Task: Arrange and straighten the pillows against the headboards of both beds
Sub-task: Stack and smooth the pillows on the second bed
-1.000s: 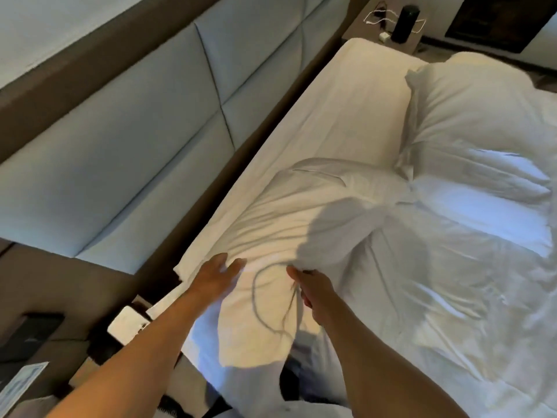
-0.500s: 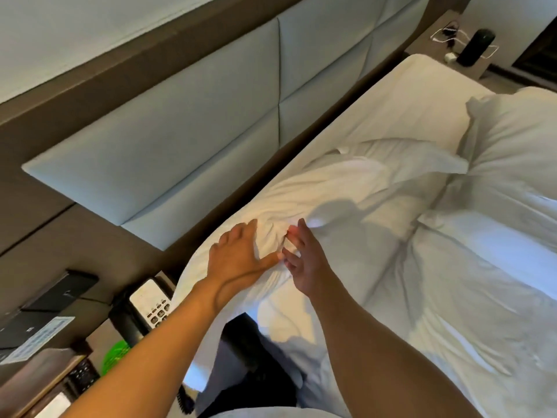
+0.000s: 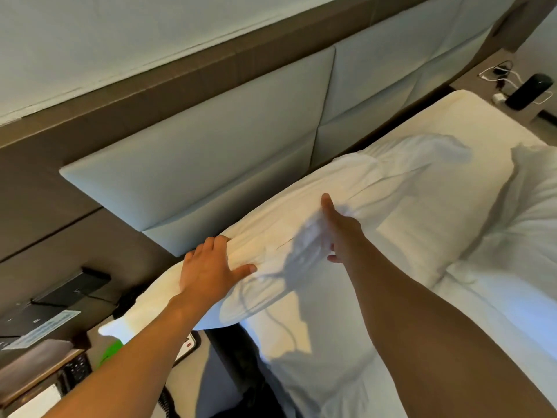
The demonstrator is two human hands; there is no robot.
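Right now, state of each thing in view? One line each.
Pillow: lying along the headboard, wrinkled, near end overhanging the bed edge.
Left hand: flat on the pillow's near end, fingers spread.
Right hand: open, pressing the pillow's middle.
Duvet: rumpled.
Phone: mostly hidden by the left arm.

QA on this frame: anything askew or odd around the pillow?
Yes. The white pillow lies skewed along the headboard; its near corner hangs off the mattress edge over the nightstand. Its case is creased and bunched under the left hand and right hand. No spills or damage visible.
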